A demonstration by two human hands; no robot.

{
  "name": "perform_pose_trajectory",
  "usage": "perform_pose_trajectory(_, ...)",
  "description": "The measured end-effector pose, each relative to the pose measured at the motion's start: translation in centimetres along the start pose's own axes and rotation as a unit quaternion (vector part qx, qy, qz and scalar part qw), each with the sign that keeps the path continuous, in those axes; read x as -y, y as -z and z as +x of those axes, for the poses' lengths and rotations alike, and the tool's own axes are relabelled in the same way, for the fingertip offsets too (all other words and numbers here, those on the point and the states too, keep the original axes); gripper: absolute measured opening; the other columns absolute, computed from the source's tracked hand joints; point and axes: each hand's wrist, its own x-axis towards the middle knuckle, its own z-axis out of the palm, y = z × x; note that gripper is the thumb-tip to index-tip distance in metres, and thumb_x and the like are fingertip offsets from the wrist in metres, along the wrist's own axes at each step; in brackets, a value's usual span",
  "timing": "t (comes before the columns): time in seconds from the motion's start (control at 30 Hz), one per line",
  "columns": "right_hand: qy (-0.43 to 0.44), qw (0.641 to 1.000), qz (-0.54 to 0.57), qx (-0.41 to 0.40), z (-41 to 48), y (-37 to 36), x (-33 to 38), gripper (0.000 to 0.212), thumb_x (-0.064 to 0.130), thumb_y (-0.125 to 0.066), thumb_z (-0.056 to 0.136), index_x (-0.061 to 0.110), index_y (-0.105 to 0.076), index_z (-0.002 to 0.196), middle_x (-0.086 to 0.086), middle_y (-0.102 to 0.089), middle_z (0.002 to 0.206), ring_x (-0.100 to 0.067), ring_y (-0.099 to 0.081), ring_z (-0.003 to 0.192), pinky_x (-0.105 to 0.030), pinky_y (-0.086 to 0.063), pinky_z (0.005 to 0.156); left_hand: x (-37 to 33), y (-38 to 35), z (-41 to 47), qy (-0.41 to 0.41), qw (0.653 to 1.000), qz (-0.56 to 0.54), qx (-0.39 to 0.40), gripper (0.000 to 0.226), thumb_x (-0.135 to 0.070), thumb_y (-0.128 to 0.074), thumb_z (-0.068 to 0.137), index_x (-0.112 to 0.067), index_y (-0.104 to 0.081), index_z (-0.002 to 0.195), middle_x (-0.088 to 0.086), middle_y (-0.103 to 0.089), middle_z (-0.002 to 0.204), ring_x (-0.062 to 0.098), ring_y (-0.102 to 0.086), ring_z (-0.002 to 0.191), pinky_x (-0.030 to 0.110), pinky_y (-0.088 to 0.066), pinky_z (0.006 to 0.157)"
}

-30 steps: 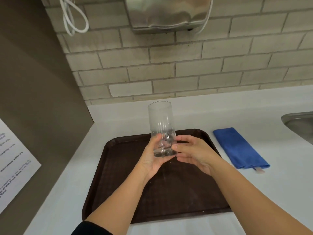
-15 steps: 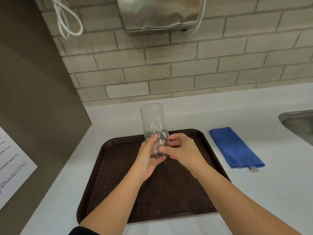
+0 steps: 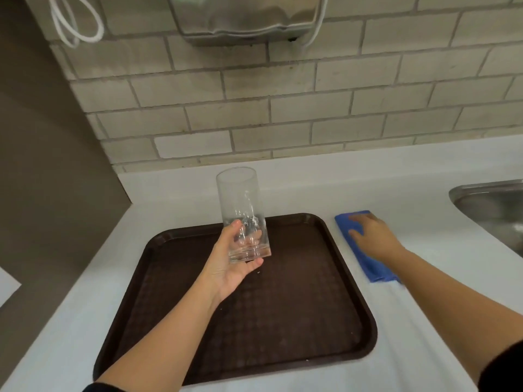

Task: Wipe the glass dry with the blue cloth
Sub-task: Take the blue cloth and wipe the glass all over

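Presently, left to right. Wall-mounted steel dispenser (image 3: 249, 18) at 12 o'clock, over the brick-tile wall; a white cord (image 3: 76, 26) loops at 11.

Left hand (image 3: 229, 267): grip clamped on the base of the clear tumbler glass (image 3: 242, 213), thumb on the near side, fingers wrapped behind and showing through the glass. Glass is held above the far part of the brown tray (image 3: 283, 321), rim up, tilted slightly toward 11 o'clock. A few water drops show inside it near the base and on the tray just under the hand.

Right hand (image 3: 373, 239), at about 2 o'clock from the tray: palm down on the far half of the folded blue cloth (image 3: 376, 270), which lies flat on the white desk (image 3: 424, 321) just beside the tray's right edge. Fingers spread and flat on the cloth, grip apart, nothing pinched yet. Steel sink (image 3: 492, 207) at 3 o'clock.

Step in hand, as I judge it: picking up the cloth. Best to gather several layers at once so it comes up bunched rather than trailing, then bring it to the glass over the tray so drips land there. Keep the left grip low on the base, leaving the wall and rim free for wiping. The glass looks smooth and wet, so a firm hold matters.

Against a half-second earlier: both hands were then on the glass base; the right has since let go and crossed to the cloth. The glass sits much as it did, now carried by the left alone.
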Motion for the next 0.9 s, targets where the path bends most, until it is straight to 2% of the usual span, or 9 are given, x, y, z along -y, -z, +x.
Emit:
perform_pose_trajectory(0.17,-0.017,0.968,-0.214,0.13,0.4,-1.8,-4.8,0.068,0.051,-0.04,0.089,0.027,-0.01,0.144,-0.007,-0.01,0.156,-0.031,-0.008,0.143,-0.043,-0.016,0.114,-0.4,0.7,-0.2,0.009,0.999,-0.032,0.017,0.078,-0.047,-0.082,0.042,-0.012,-0.062,0.109,0.012,-0.068,0.097,0.021,-0.065,0.075,0.031,-0.051,0.058)
perform_pose_trajectory(0.27,-0.009,0.975,-0.211,0.07,-0.1,-3.1,-6.5,0.065,0.054,-0.037,0.087,0.025,-0.019,0.143,-0.01,-0.022,0.154,-0.034,-0.022,0.14,-0.045,-0.024,0.112,-0.5,1.2,-0.6,0.012,0.999,-0.04,0.022,0.059,-0.046,-0.075,0.052,-0.011,-0.069,0.1,0.013,-0.07,0.092,0.02,-0.066,0.07,0.031,-0.051,0.057)
perform_pose_trajectory(0.37,0.016,0.979,-0.202,0.028,0.0,-3.6,-6.5,0.044,0.029,-0.063,0.074,0.007,-0.064,0.111,-0.028,-0.065,0.11,-0.049,-0.063,0.09,-0.054,-0.056,0.071,-0.4,1.6,-0.7,0.01,0.999,-0.035,0.021,0.061,-0.049,-0.074,0.051,-0.01,-0.07,0.098,0.013,-0.072,0.091,0.02,-0.065,0.067,0.031,-0.05,0.057)
perform_pose_trajectory(0.43,0.015,0.983,-0.181,0.02,0.2,-4.0,-6.7,0.055,-0.007,-0.082,0.041,-0.002,-0.069,0.094,-0.031,-0.068,0.088,-0.05,-0.062,0.063,-0.052,-0.056,0.054,-0.4,1.8,-0.9,0.012,0.999,-0.041,0.021,0.063,-0.051,-0.07,0.053,-0.008,-0.07,0.1,0.013,-0.072,0.09,0.02,-0.065,0.065,0.03,-0.049,0.056)
perform_pose_trajectory(0.5,0.006,0.991,-0.131,-0.001,-0.2,-2.4,-4.5,0.056,-0.021,-0.073,0.041,-0.006,-0.066,0.095,-0.033,-0.065,0.087,-0.05,-0.06,0.064,-0.049,-0.054,0.06,-0.4,2.0,-1.1,0.016,0.999,-0.043,0.024,0.064,-0.052,-0.07,0.054,-0.008,-0.069,0.101,0.013,-0.071,0.089,0.02,-0.065,0.065,0.03,-0.05,0.056)
perform_pose_trajectory(0.6,-0.075,0.992,0.066,-0.071,0.0,0.1,-2.1,0.029,-0.012,-0.049,0.075,0.001,-0.06,0.099,-0.024,-0.061,0.082,-0.036,-0.057,0.065,-0.039,-0.044,0.063,-0.5,2.1,-1.6,0.009,0.999,-0.035,0.016,0.055,-0.053,-0.06,0.065,-0.009,-0.069,0.098,0.012,-0.07,0.087,0.019,-0.064,0.065,0.029,-0.048,0.056)
perform_pose_trajectory(0.67,-0.082,0.972,0.194,-0.103,0.0,1.1,-0.5,0.032,-0.004,-0.043,0.081,0.006,-0.06,0.105,-0.022,-0.064,0.088,-0.033,-0.058,0.071,-0.039,-0.047,0.069,-0.8,2.2,-1.8,0.005,0.999,-0.035,0.004,0.053,-0.051,-0.056,0.067,-0.009,-0.068,0.097,0.011,-0.071,0.084,0.02,-0.064,0.066,0.03,-0.048,0.058)
perform_pose_trajectory(0.8,-0.018,0.907,0.402,-0.126,-1.9,2.6,5.3,0.031,0.001,-0.049,0.084,0.012,-0.06,0.111,-0.014,-0.063,0.103,-0.023,-0.059,0.084,-0.02,-0.054,0.06,-0.9,1.8,-1.8,-0.004,0.999,-0.049,-0.006,0.053,-0.051,-0.059,0.066,-0.008,-0.068,0.095,0.012,-0.07,0.083,0.02,-0.063,0.068,0.03,-0.05,0.057)
perform_pose_trajectory(0.9,0.073,0.867,0.47,-0.151,-4.5,2.3,10.6,0.036,-0.003,-0.052,0.082,0.024,-0.061,0.103,0.002,-0.064,0.095,0.008,-0.062,0.076,-0.001,-0.047,0.064,-0.8,1.6,-1.6,0.001,0.999,-0.032,-0.031,0.056,-0.054,-0.059,0.065,-0.008,-0.067,0.097,0.012,-0.069,0.084,0.021,-0.061,0.07,0.031,-0.05,0.059)
